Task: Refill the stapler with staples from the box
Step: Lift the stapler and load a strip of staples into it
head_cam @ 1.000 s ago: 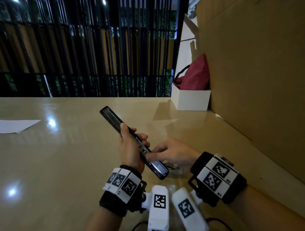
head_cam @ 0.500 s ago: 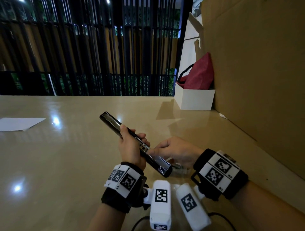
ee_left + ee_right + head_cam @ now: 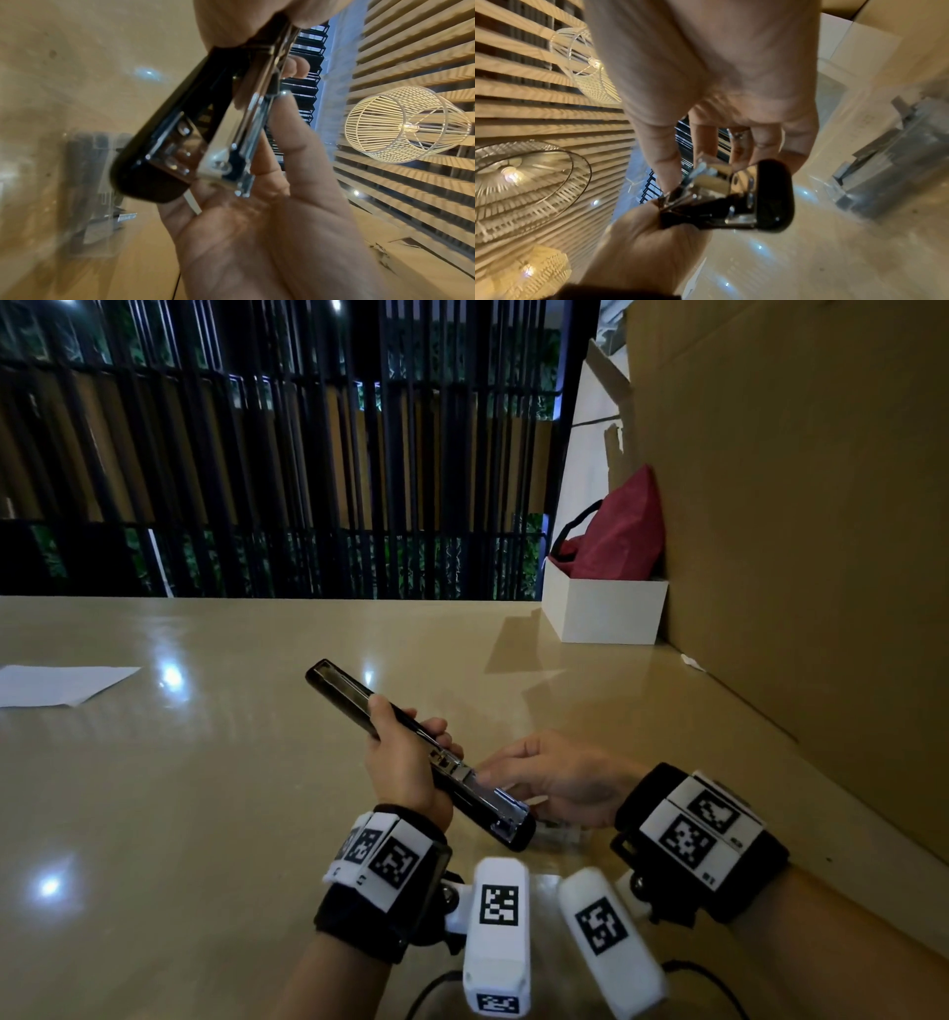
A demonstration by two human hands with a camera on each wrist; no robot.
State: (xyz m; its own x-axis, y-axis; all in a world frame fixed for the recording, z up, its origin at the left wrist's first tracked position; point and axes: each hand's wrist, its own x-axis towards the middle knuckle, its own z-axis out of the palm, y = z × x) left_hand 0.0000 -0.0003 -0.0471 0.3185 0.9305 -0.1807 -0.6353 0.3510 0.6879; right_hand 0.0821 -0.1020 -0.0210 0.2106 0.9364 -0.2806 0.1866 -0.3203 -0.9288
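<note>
A black stapler (image 3: pixel 359 706) is swung open flat and held tilted above the table, its chrome magazine (image 3: pixel 462 775) facing up. My left hand (image 3: pixel 408 719) grips it round the middle, thumb on the left side and fingers curled over the right. My right hand (image 3: pixel 495 785) is at the near end and pinches the magazine between thumb and fingers (image 3: pixel 666 174). In the left wrist view a right fingertip (image 3: pixel 282 105) rests against the magazine's edge. The clear plastic staple box (image 3: pixel 562 834) lies on the table just under the stapler's near end, with dark staple strips inside (image 3: pixel 890 162).
A tan glossy table (image 3: pixel 205 814) spreads to the left, with a white paper sheet (image 3: pixel 56 683) at its far left. A white box holding a red bag (image 3: pixel 606 608) stands at the back right against a tall cardboard wall (image 3: pixel 796 531). Black railings run behind.
Both hands keep their hold on the stapler. It has sunk slightly toward the near right, and my right thumb sits a little nearer the hinge end.
</note>
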